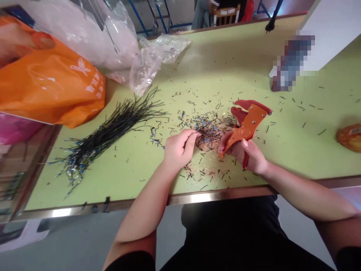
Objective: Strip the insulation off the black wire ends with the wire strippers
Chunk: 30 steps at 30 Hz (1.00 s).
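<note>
My right hand (255,156) is wrapped round the handles of an orange and red wire stripper (248,122), its jaws raised and pointing up to the left. Thumb and fingers are pinched together on my left hand (179,148), beside a heap of cut wire scraps (210,130) with blue bits and copper strands. Whatever that pinch holds is too small to make out. To the left lies a long bundle of black wires (113,128), with blue ends toward the near left.
Another person's hand (17,41) is on an orange plastic bag (53,82) at the left. Clear plastic bags (158,56) lie behind the bundle. An amber roll (351,137) sits at the right. Short black offcuts dot the green table (135,165), which has a metal front edge.
</note>
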Tool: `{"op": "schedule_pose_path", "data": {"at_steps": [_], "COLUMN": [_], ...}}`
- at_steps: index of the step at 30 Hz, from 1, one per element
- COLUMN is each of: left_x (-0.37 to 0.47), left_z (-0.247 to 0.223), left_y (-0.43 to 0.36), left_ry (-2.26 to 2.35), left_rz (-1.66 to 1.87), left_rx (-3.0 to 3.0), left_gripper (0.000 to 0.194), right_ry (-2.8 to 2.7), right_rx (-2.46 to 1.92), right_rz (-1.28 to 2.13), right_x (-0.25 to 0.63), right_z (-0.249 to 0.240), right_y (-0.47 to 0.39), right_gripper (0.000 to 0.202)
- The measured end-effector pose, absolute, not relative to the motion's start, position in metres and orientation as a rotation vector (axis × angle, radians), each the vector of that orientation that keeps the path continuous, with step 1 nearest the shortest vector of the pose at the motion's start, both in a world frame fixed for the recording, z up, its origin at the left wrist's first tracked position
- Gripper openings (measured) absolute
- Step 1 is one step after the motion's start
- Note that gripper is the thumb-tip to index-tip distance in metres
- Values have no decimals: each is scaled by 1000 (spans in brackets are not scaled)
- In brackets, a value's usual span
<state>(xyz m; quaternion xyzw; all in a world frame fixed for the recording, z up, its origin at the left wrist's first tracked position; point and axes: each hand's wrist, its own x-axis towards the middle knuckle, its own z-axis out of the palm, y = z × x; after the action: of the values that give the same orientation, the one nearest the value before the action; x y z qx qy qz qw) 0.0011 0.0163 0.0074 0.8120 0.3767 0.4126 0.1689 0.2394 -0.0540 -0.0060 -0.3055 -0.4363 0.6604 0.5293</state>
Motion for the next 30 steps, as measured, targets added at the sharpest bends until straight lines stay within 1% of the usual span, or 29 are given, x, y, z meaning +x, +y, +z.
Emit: {"op": "schedule_pose_path", "data": {"at_steps": [7,11,14,19,25,30], "left_x": [6,10,13,16,17,17], "left_z": [13,16,18,20,25,25], "left_y": [5,-3,-5,-7,-8,-9], "left_ry": [972,866,798,743,656,645], "left_rz": [1201,1177,1172,1195,1227,1221], "left_rx": [2566,2665,2652,2624,2621,2619], "left_gripper": [20,16,17,13,7,8], "right_ry": [-1089,-1101,-1141,-1143,-1155,-1114], "right_rx": [-666,-709,-773,-813,-808,-802], "right_rz": [1654,1642,1615,1591,1578,1595], "right_x": [238,237,237,237,237,238], "right_z": [-16,-21,-23,-23,-23,-25], "right_y": [-51,-50,-50,-54,-55,-56], "right_gripper": [45,49,52,50,58,58]}}
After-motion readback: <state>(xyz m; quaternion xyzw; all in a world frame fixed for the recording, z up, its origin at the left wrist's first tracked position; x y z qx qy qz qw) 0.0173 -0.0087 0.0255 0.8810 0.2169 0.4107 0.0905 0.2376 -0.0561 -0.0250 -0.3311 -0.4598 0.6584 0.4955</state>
